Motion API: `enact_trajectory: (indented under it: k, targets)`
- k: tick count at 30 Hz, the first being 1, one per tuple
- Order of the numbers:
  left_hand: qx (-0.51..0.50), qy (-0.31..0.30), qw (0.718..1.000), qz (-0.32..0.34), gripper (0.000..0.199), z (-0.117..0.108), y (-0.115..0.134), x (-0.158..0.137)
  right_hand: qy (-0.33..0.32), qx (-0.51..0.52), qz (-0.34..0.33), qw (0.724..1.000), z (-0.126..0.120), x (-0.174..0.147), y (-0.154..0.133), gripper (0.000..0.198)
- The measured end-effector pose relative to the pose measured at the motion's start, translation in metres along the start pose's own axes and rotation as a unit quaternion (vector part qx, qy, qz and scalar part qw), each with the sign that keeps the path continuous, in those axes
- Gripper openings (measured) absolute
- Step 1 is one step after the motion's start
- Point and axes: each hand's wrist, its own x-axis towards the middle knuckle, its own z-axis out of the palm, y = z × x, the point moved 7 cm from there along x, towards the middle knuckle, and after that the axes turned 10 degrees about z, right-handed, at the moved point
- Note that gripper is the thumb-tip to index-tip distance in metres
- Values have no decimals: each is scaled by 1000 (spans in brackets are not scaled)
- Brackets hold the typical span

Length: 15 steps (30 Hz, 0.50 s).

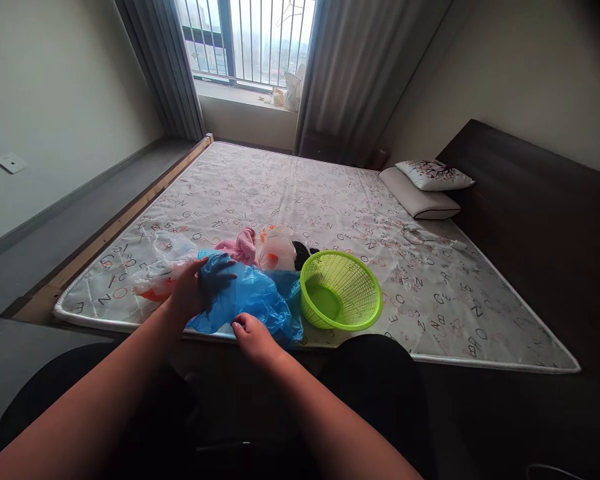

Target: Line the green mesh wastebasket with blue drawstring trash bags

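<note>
A thin blue plastic bag lies crumpled at the near edge of the mattress. My left hand reaches into it; its spread fingers show dark through the film. Lower down, my right hand pinches the bag's near edge between thumb and fingers. Just right of the bag stands a bright green plastic basket, tilted toward me, with nothing visible inside. Behind the bag are a pink cloth, a clear bag with orange print and a black item, partly hidden by the basket.
More clear plastic bags lie left of my left hand. The letter-printed mattress rests in a wooden bed frame. Two pillows sit near the dark headboard. Beyond are a barred window and grey curtains.
</note>
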Motion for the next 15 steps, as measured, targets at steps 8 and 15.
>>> enact_trajectory:
  k: [8, 15]
  targets:
    - [-14, 2, 1000, -5, 37, 4, 0, -2, 49, 32, -45, 997, -18, -9, -10, 19]
    - [-20, -37, 999, -9, 44, 4, -2, 2, 71, 72, -36, 994, -33, -8, -6, 18]
